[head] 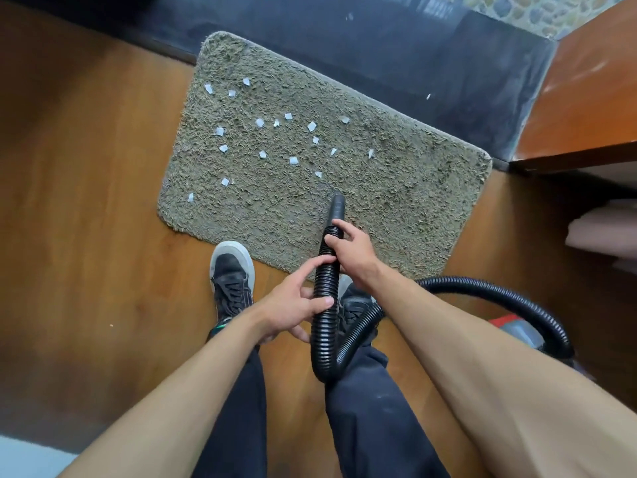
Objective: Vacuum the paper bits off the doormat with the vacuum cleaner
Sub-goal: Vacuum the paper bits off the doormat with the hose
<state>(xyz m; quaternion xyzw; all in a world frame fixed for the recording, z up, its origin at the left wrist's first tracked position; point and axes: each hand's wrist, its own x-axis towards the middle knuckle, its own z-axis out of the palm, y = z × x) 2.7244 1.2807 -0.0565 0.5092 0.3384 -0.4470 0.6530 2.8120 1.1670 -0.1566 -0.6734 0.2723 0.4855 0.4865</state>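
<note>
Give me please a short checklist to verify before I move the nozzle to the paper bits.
1. Front grip: right hand grips the hose behind the nozzle: ok.
2. Rear grip: left hand holds the hose: ok.
3. Aim: nozzle over the doormat: ok.
4. Targets: paper bits ahead and left: ok.
5. Power: vacuum cleaner running: cannot tell.
6. Slack: hose loop hangs before the right leg: not ok.

Home entryway: wood-look floor (86, 201), shaggy doormat (396, 201) at dark threshold (379, 63), pebble paving (537, 12) far right, wooden door (586, 98) right.
</note>
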